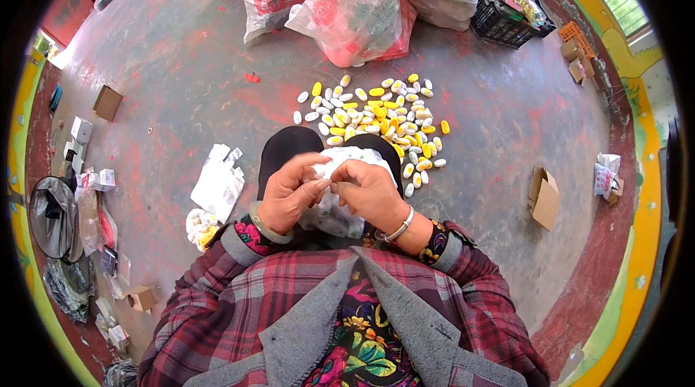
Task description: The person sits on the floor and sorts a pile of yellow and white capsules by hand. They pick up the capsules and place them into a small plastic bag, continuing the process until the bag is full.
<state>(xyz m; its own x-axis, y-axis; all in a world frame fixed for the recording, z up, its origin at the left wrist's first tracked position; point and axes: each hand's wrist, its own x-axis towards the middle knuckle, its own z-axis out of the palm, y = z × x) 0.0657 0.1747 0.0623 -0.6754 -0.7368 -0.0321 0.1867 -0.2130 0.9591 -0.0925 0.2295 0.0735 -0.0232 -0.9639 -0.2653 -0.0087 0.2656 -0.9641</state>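
Observation:
My left hand and my right hand meet above my lap, the thumb and fingertips of each pinched together. Something small and whitish shows between the fingertips, too little of it to name. Under the hands a white, dotted, thin plastic bag or sheet lies across my lap, partly hidden by them. Just beyond my knees, many small oval pieces, white and yellow, are spread in a loose heap on the floor.
Left of my legs lie a white plastic bag and a small bag of white and yellow pieces. Large filled sacks and a black crate stand at the far side. Cardboard boxes sit to the right; small cartons line the left.

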